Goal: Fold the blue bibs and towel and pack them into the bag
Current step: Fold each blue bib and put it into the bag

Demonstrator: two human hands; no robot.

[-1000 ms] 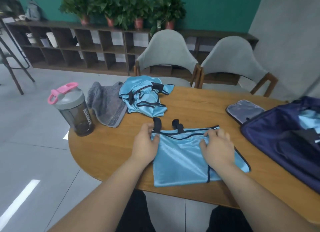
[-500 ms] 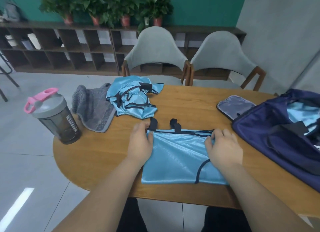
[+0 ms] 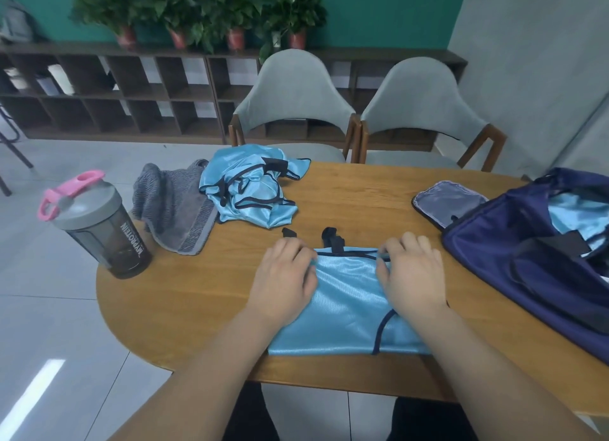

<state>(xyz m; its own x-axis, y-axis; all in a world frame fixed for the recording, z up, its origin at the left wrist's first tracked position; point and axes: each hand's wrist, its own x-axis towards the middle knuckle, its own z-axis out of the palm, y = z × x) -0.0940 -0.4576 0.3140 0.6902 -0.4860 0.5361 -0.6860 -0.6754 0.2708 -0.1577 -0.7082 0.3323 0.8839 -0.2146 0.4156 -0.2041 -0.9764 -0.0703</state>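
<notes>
On the table (image 3: 204, 308) you have a flat bib (image 3: 346, 312) nearest; behind it a crumpled bib (image 3: 250, 190), towel (image 3: 171, 206) and bottle (image 3: 99, 223) leftward; the bag (image 3: 527, 259) lies right.

Under my hands a shiny light-blue bib (image 3: 346, 305) edged in dark navy piping, beyond it a crumpled bib (image 3: 250, 190) of the same blue, left of that a ribbed grey towel (image 3: 171, 206), a smoky bottle (image 3: 102, 226) with pink-handled grey lid, right of my bib a navy bag (image 3: 514, 256), honey-brown wooden table (image 3: 184, 302).
</notes>
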